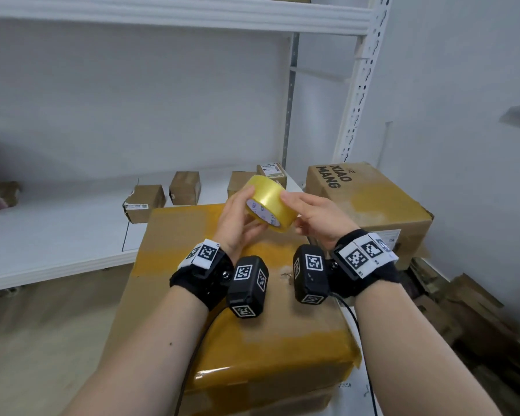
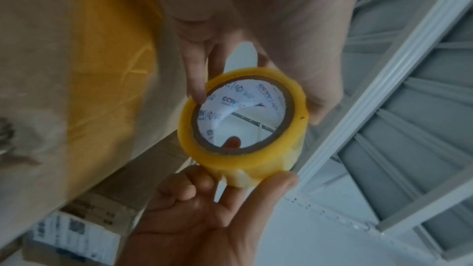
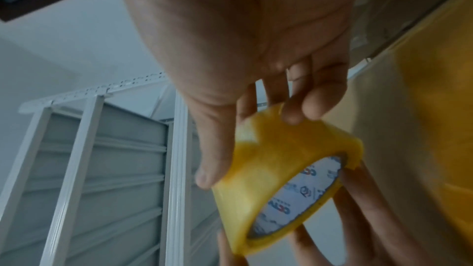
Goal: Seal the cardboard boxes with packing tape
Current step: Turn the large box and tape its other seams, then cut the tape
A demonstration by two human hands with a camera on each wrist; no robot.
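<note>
A roll of yellow packing tape (image 1: 267,199) with a white printed core is held up between both hands, above a large cardboard box (image 1: 222,334) that bears wide yellow tape bands. My left hand (image 1: 237,216) grips the roll (image 2: 245,161) with one finger inside the core and the thumb on the outer side. My right hand (image 1: 311,214) pinches the roll's outer face (image 3: 266,167) between thumb and fingers. In the right wrist view the left hand's fingers (image 3: 358,209) show beyond the roll. No loose tape end is visible.
A second big box (image 1: 373,202) printed XIAO MANG stands to the right, against the white shelf post (image 1: 360,85). Several small sealed parcels (image 1: 144,202) lie on the low white shelf (image 1: 57,235) behind. Flattened cardboard (image 1: 463,310) is piled on the floor at right.
</note>
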